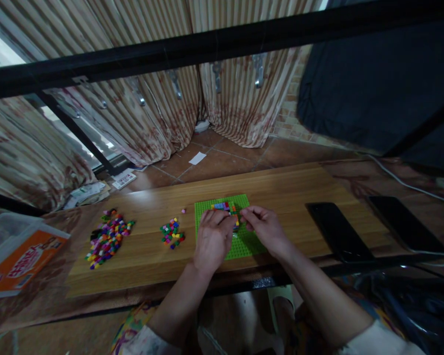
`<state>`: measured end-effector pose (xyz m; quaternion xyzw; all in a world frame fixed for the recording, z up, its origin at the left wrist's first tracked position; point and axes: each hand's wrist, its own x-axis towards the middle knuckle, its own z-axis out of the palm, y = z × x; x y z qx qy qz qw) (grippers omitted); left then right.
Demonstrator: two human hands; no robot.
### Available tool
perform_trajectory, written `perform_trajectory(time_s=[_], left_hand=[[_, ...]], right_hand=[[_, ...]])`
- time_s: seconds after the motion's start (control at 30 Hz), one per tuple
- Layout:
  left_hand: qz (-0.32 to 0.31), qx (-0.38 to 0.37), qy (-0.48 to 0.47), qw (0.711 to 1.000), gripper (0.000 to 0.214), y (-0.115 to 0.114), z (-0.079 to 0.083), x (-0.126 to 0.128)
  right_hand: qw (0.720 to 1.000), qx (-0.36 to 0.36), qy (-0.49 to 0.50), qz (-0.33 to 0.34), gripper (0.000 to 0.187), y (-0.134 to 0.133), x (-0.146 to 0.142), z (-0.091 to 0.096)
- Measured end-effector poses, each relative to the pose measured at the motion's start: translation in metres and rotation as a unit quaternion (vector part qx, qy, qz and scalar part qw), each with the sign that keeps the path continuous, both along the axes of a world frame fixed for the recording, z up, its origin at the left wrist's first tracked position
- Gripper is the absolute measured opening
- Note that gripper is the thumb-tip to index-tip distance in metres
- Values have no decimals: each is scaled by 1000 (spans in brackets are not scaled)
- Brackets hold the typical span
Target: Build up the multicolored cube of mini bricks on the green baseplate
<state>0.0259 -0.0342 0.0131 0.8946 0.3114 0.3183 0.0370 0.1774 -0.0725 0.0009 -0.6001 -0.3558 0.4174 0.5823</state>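
Observation:
A green studded baseplate (244, 248) lies on the wooden board, with a cluster of small coloured toy bricks (221, 206) fixed near its far side. Over the plate's left part is my left hand (214, 239), its fingers bent together against the right side of that cluster and covering some bricks. My right hand (265, 228) is closed in a pinch just right of the cluster, over the plate. Whatever lies between the fingertips of either hand is too small or hidden to make out.
A small brick pile (172, 233) and a single pink brick (184, 210) lie left of the plate. Farther left are a larger brick pile (110, 239) and a clear box with an orange label (29, 261). Two dark phones (338, 231) lie right; a black bar (207, 44) crosses above.

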Motion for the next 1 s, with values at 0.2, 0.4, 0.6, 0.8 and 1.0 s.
perform_trajectory(time_s=[0.2,0.4,0.6,0.8,1.0], left_hand=[[23,-32,-8,999,23,1,-1,1],[31,-40,-21,998,32,-2,-2,2],[51,-38,-14,998,32,-6,-4,3],[63,-29,-17,997,35,-9,-4,6],[68,-32,-14,997,39,-10,-5,7]], right_hand=[[1000,-1,7,10,38,-1,-2,-1],[1000,10,-3,11,38,-2,-4,3],[1000,2,3,8,29,0,-7,5],[1000,9,7,0,26,2,-7,6],[1000,-1,3,-12,25,4,-8,6]])
